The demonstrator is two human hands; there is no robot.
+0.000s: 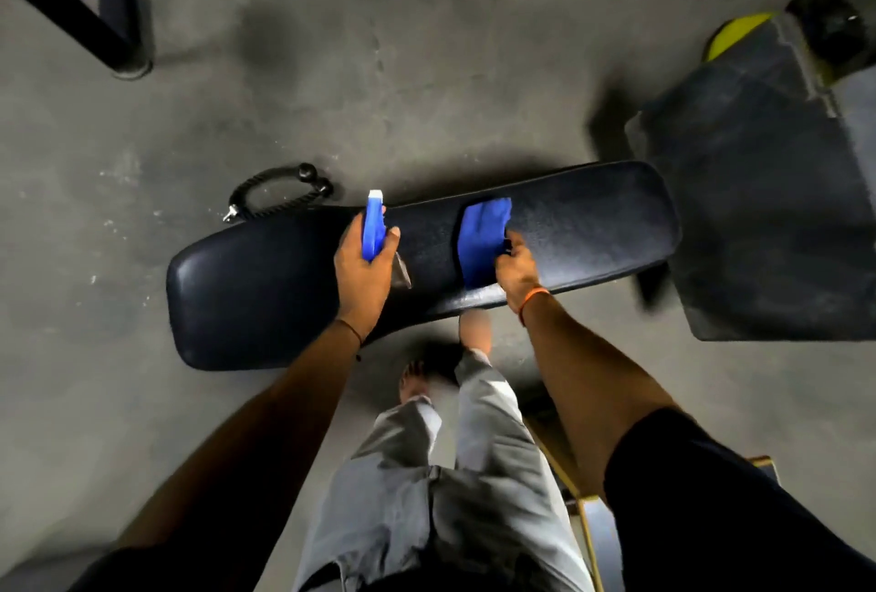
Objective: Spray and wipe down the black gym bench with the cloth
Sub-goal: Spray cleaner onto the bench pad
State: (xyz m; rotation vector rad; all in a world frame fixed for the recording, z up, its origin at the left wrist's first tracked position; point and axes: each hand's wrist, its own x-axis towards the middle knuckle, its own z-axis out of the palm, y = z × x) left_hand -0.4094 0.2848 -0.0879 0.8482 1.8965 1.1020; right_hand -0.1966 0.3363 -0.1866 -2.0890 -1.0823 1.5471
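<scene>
While left hand [360, 269] grips bottle [373, 224]; right hand [516, 267] pinches cloth [483, 241] flat on bench [265, 283]

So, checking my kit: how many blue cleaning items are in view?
2. A spray bottle in the left hand, above the bench; a cloth draped across it, its near edge held by the right hand. More may lie out of frame.

grey concrete floor [332, 70], black frames [118, 22]
</scene>
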